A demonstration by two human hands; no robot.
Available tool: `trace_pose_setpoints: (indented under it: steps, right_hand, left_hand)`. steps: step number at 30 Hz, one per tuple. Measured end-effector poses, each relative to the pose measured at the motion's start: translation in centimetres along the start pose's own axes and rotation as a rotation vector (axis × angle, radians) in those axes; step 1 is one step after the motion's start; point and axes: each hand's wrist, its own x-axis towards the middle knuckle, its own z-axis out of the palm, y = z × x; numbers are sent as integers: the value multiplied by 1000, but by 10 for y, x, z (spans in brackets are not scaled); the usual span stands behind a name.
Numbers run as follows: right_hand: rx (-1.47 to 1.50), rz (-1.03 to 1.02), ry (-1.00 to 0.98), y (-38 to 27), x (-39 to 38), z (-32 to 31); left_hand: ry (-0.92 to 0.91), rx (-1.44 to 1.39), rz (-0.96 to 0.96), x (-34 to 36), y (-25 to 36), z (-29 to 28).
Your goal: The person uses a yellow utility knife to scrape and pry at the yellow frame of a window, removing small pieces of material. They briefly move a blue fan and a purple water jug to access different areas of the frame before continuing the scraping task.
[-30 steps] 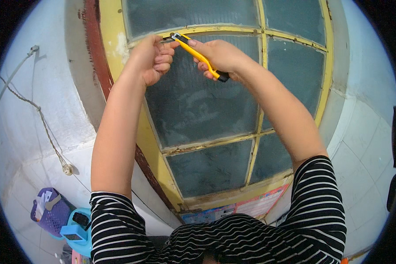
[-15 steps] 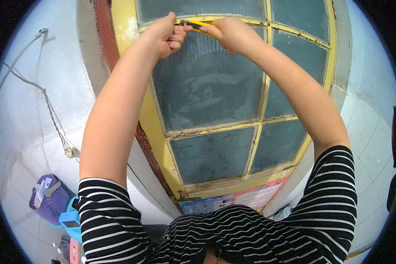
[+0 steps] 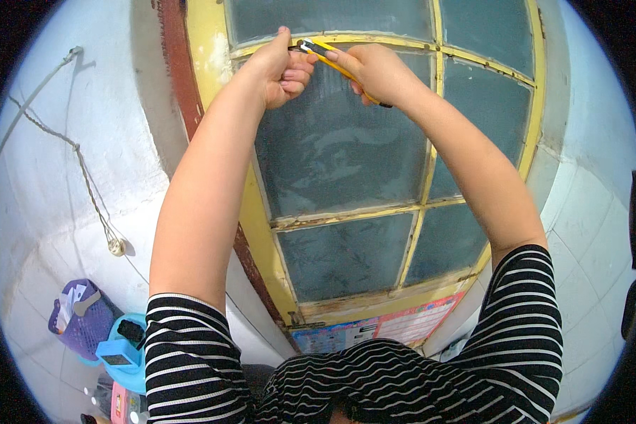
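Note:
Both arms reach up in front of a yellow door (image 3: 212, 63) with glass panes. My right hand (image 3: 387, 73) is closed around a yellow and black utility knife (image 3: 319, 49), its thumb along the handle. The knife slants up to the left, and its front end meets my left hand (image 3: 279, 69). That hand is closed, fingers curled and thumb pointing up, on a thin dark piece (image 3: 295, 48) that sticks out toward the knife tip. What this piece is, and whether the blade cuts into it, is too small to tell.
A twisted cord (image 3: 88, 187) hangs on the left wall from a hook. Low on the left are a purple basket (image 3: 85, 332), a light-blue box (image 3: 118, 353) on a round blue stool (image 3: 138, 378) and several bottles. A colourful printed sheet (image 3: 403, 321) covers the lower door.
The knife has turned from nearly level to a steeper slant, its rear end now lower right. Both hands sit slightly lower, and the whole view has shifted a little.

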Motion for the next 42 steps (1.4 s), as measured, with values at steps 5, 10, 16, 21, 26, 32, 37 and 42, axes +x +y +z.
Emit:
trace_pose_setpoints:
  steps: [5, 10, 16, 21, 26, 32, 37, 42]
  right_hand:
    - [-450, -477, 470, 35, 13, 15]
    - [-543, -301, 457, 25, 2, 25]
    - [64, -10, 23, 13, 8, 2]
    - [526, 192, -270, 15, 8, -5]
    - [659, 235, -322, 7, 6, -7]
    - [-229, -15, -25, 5, 16, -9]
    - [-457, -291, 279, 21, 9, -10]
    - [-105, -45, 96, 28, -10, -18]
  left_hand:
    - [-19, 17, 3, 4, 1, 4]
    - [20, 25, 17, 1, 1, 3]
    - [-7, 13, -21, 0, 4, 4]
    - [-15, -5, -27, 0, 3, 5]
    - [-33, 14, -35, 3, 5, 2]
    - [-64, 3, -43, 4, 6, -1]
    - [-138, -44, -50, 5, 5, -7]
    - [-179, -93, -22, 2, -2, -14]
